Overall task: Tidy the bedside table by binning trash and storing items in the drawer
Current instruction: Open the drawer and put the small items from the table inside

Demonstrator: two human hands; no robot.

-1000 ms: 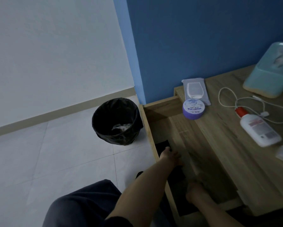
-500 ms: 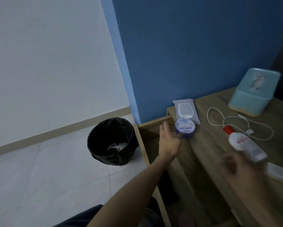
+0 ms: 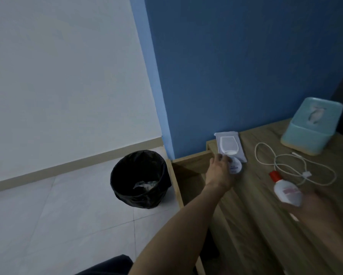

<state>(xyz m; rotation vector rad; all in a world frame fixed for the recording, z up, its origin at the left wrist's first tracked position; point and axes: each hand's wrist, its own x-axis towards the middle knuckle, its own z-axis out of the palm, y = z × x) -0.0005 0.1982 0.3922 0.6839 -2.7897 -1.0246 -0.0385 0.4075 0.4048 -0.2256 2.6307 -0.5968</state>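
A small round purple jar [image 3: 236, 166] stands near the left edge of the wooden bedside table [image 3: 262, 219]. My left hand [image 3: 220, 171] is curled around its left side and covers half of it. A white lotion bottle with a red cap [image 3: 286, 192] lies on the table top. My right hand [image 3: 317, 209] is blurred and sits at the bottle's lower end; its grip cannot be made out. The drawer [image 3: 188, 175] is pulled out below the table's left edge. A black-lined bin [image 3: 140, 179] stands on the floor to the left, with crumpled trash inside.
A pack of wet wipes [image 3: 230, 145] lies by the blue wall, just behind the jar. A white charging cable [image 3: 297, 167] is looped between the bottle and a teal tissue box [image 3: 313, 126] at the back right. White tiled floor lies left of the drawer.
Both hands rose out of the drawer. My left hand reached forward and closed around the jar. My right hand moved up to the lotion bottle.
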